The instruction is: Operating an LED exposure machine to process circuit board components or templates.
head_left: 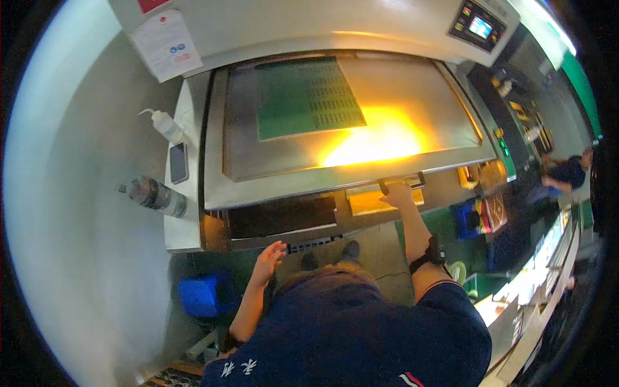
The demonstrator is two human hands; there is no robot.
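Note:
A wide metal drawer (271, 188) extends from the machine in front of me. My right hand (398, 194) is closed around the dark handle (422, 180) on its front edge. On the drawer's bed lies a flat green sheet (284, 97) with rows of small dark marks, left of the middle. A bright yellow glare covers the bed to the right of the sheet. My left hand (268, 262) hangs in front of the machine, low and apart from it, with loosely bent fingers and nothing visible in it.
A squeeze bottle (166, 126), a phone (178, 162) and a dark-topped bottle (157, 196) stand or lie on the left ledge. Below the handle is a yellow block-like thing (371, 202). A blue bin (199, 296) is at lower left; another person (567, 173) is far right.

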